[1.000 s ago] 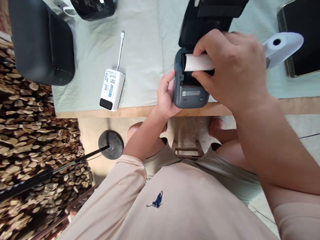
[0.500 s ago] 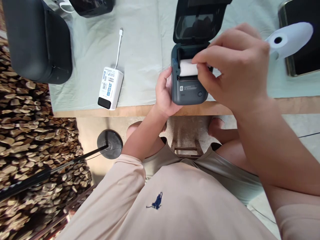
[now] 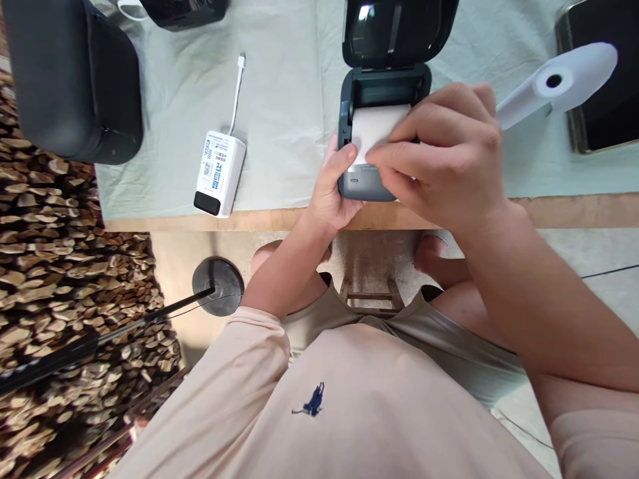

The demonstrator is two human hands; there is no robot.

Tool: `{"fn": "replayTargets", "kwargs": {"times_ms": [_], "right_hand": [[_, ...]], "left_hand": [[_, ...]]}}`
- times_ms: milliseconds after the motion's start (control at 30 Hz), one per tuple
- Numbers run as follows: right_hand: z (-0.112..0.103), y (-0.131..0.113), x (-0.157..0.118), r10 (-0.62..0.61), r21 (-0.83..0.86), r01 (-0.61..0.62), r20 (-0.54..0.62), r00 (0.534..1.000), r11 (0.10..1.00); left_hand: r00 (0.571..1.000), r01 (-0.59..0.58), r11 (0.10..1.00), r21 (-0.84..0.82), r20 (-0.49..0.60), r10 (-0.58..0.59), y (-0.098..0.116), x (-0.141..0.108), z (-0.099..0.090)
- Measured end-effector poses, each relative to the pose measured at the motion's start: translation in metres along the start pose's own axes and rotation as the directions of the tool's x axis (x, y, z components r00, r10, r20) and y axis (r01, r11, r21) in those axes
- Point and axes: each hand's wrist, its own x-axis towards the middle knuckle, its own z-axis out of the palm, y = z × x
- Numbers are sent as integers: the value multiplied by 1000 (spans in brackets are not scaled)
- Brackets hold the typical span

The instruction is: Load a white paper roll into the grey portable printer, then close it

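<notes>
A small dark grey label printer is held over the table's front edge, its lid swung up and back. My left hand wraps round its left side, thumb on top by the paper. White paper from inside the printer lies out over its front edge. My right hand pinches that paper between thumb and fingers and covers the printer's right side. The roll that the paper comes from cannot be made out.
To the right, a white paper roll with a loose tail lies by a dark, flat device. A white power bank with a short cable lies left. A black case stands far left. Below is a round stand base.
My right hand has drawn the paper toward me, so it now covers the printer's front label. My left thumb has moved onto the top. The printer has tilted slightly.
</notes>
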Motion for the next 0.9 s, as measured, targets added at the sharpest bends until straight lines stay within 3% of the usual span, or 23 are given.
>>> {"fn": "replayTargets", "kwargs": {"times_ms": [167, 267, 333, 467, 533, 633, 700, 800, 900], "right_hand": [[-4, -1, -1, -10, 107, 8, 17, 1000, 994], [-8, 5, 2, -30, 177, 58, -157, 987, 983], [-11, 10, 6, 45, 219, 8, -237, 971, 976], [-13, 26, 10, 255, 324, -157, -284, 924, 933], [-11, 38, 10, 312, 429, -153, -331, 891, 891], [-7, 53, 11, 328, 534, -167, -221, 919, 829], [-5, 56, 16, 254, 594, -109, -166, 953, 797], [-6, 47, 25, 186, 663, -43, -147, 971, 748], [-10, 34, 32, 216, 629, -122, -74, 974, 768]], "left_hand": [[994, -56, 997, 54, 101, 51, -2, 0, -1], [977, -148, 987, 54, 162, 138, -6, 2, -2], [973, -150, 987, 55, 185, 138, -8, 3, -4], [964, -119, 991, 57, 247, 101, -7, 3, -7], [960, -126, 989, 78, 259, 102, -7, 3, -8], [953, -147, 984, 105, 281, 112, -7, 3, -8], [945, -154, 983, 99, 304, 118, -8, 3, -9], [950, -131, 988, 83, 296, 101, -9, 2, -10], [965, -99, 990, 99, 252, 71, -9, 2, -10]]}}
